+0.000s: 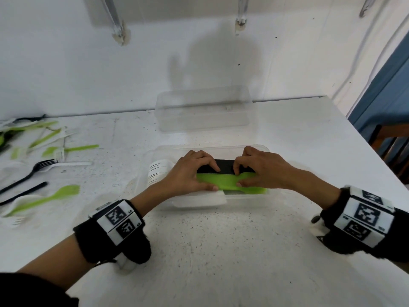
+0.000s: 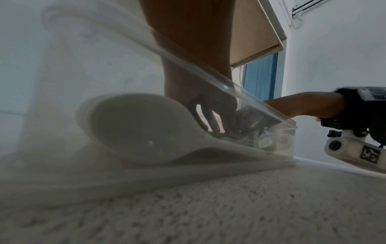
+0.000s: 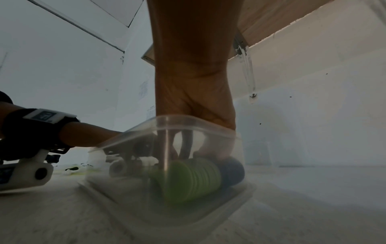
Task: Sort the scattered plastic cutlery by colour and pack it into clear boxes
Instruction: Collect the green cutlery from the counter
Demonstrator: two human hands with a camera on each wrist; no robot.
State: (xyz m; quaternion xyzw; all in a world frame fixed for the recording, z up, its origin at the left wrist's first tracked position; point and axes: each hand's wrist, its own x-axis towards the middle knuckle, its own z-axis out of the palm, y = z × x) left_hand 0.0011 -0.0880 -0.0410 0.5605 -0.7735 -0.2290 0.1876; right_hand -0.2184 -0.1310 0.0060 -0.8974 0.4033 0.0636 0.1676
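Both hands work inside a clear box on the white table: the left hand and right hand pinch a stack of green spoons between thumbs and curled fingers, setting it beside a black stack and white spoons already in the box (the right wrist view shows the green bowls nested on edge against the end wall); to seat the stack well, the hands should probably press it level and squeeze it tight to the black row, then release together so nothing fans out; loose green, black and white cutlery waits at far left; a second clear box stands behind.
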